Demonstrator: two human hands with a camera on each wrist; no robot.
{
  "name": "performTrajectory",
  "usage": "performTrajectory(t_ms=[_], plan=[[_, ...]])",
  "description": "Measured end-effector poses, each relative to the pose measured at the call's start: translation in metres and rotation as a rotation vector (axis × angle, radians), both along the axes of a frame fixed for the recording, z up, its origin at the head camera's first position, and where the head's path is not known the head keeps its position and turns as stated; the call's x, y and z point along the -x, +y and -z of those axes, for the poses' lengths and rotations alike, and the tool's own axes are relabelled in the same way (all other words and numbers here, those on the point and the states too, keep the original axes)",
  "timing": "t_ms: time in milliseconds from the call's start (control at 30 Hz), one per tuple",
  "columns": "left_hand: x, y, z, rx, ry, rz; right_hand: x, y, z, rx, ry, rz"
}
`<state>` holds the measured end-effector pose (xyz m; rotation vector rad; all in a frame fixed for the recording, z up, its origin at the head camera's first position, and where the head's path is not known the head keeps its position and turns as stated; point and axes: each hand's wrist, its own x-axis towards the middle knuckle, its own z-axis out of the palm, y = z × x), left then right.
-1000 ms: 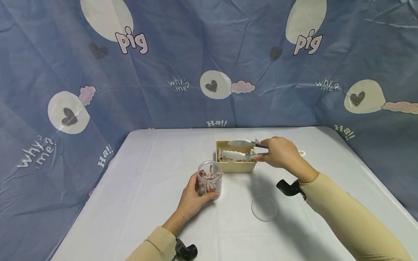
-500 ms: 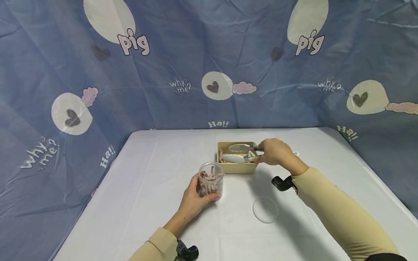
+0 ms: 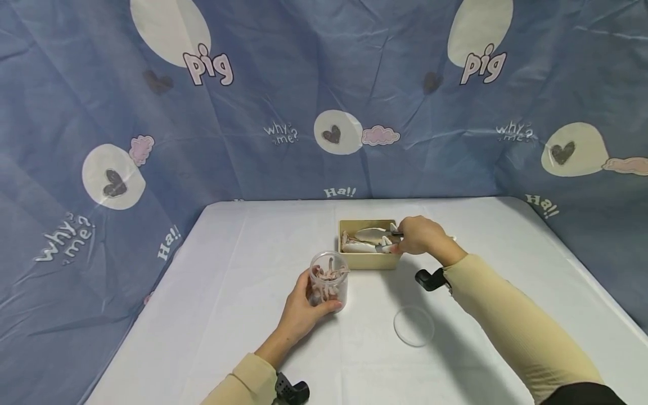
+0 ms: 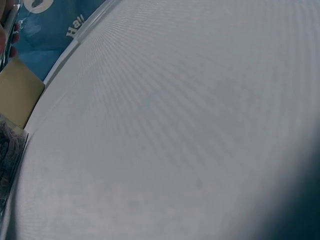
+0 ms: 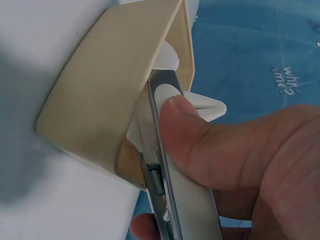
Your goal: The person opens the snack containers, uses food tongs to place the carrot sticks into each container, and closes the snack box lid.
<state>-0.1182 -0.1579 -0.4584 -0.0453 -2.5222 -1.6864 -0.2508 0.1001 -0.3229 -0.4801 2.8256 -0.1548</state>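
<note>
My left hand point(image 3: 296, 315) grips a clear jar point(image 3: 336, 295) around its side on the table. Pinkish-brown thin, stick-like pieces point(image 3: 326, 274) fill the jar, some poking up to its rim. My right hand point(image 3: 424, 236) holds tongs point(image 5: 192, 202) with metal arms and white tips, thumb pressed on the upper arm. Both tips are lowered into a beige rectangular box point(image 3: 367, 261) behind the jar, apart from each other. More such pieces lie in the box, mostly hidden beneath the tips. In the left wrist view only a strip of the jar point(image 4: 9, 155) shows.
A clear round lid point(image 3: 414, 326) lies flat on the white-covered table point(image 3: 228, 292), right of the jar. A blue printed cloth point(image 3: 283, 73) hangs behind the table and at its sides. Black wrist cameras point(image 3: 430, 279) sit on both sleeves.
My right hand has moved slightly left and lowered the tongs deeper into the box. The left hand and jar stay in place, apart from a small shift of the whole view.
</note>
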Motion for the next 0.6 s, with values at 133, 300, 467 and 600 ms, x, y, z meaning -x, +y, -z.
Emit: performTrajectory(t_ms=[133,300,467,600], plan=[[0.0,0.001,-0.001,-0.002,0.0,-0.003,0.001,-0.004,0.0,-0.014,0.024,-0.005],[0.0,0.001,0.0,-0.005,0.0,-0.002,0.002,-0.01,0.0,-0.067,0.096,-0.053],[0.0,0.001,0.001,-0.012,-0.002,0.0,0.002,-0.011,0.003,-0.068,0.112,-0.087],[0.0,0.0,0.001,-0.004,0.003,-0.001,0.002,-0.009,0.005,-0.034,0.112,-0.079]])
